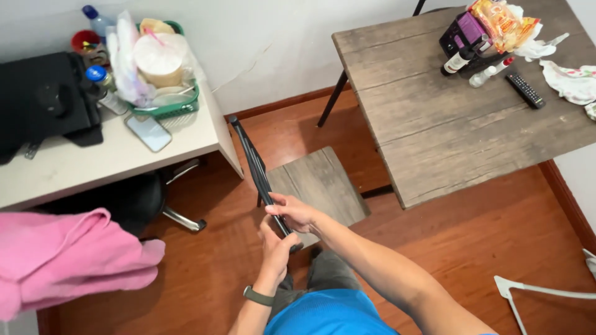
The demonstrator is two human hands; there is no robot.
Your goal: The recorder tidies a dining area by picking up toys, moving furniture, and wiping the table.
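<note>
A chair with a grey wooden seat (320,183) and a black metal backrest (251,158) stands on the floor in front of me. Both my hands grip the top rail of the backrest at its near end. My right hand (292,212) wraps over the rail from the right. My left hand (273,248), with a green band on the wrist, holds the rail just below it. My blue shirt fills the bottom of the view.
A white desk (124,155) at left carries a black bag, a phone (148,132) and a green basket (171,105) of items. A wooden table (453,130) at right holds bottles, a remote (525,90) and snack bags. Pink cloth (68,257) lies lower left; a white hanger (528,291) lies lower right.
</note>
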